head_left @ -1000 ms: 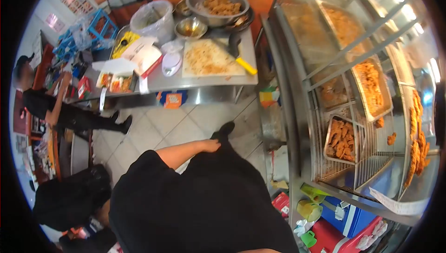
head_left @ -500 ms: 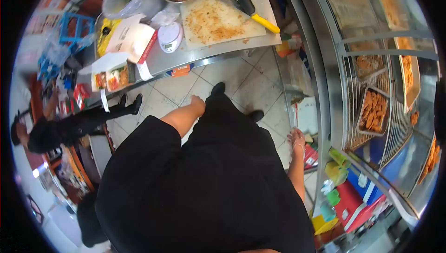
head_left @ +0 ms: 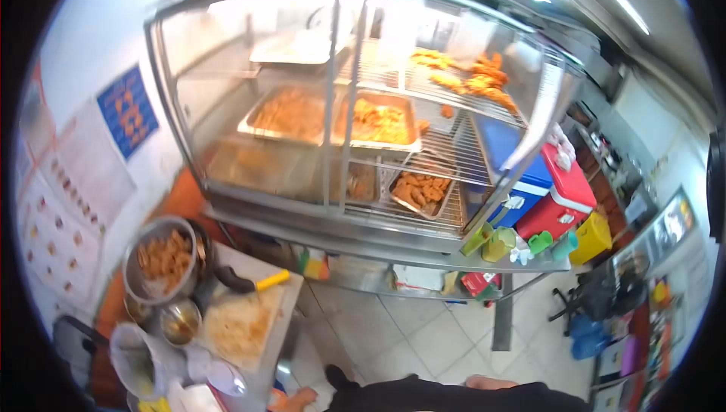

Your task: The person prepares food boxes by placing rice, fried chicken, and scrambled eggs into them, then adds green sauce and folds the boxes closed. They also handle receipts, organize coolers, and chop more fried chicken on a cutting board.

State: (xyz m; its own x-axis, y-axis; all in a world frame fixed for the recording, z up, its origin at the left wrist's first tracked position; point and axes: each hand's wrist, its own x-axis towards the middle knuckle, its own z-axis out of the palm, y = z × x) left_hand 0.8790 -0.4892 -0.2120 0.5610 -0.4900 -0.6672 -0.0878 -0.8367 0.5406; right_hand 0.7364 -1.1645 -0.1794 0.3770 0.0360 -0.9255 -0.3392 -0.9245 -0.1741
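My left hand is low in the head view, beside the front edge of the work table; it is cut off and blurred, and I make out nothing in it. Only a small patch of skin of my right hand or forearm shows at the bottom edge, by my dark clothing, its fingers hidden. On the table near my left hand lie a stained cutting board and a yellow handle next to a dark curved piece. A round white kitchen scale sits closer to me.
A glass-fronted food warmer holds trays of fried food and a tray of brown pieces. A large bowl, a small metal bowl, a red cooler, a blue cooler and a chair stand around.
The view has swung up and to the right, bringing the food warmer to the middle. My hands have dropped to the bottom edge; the other person is out of view.
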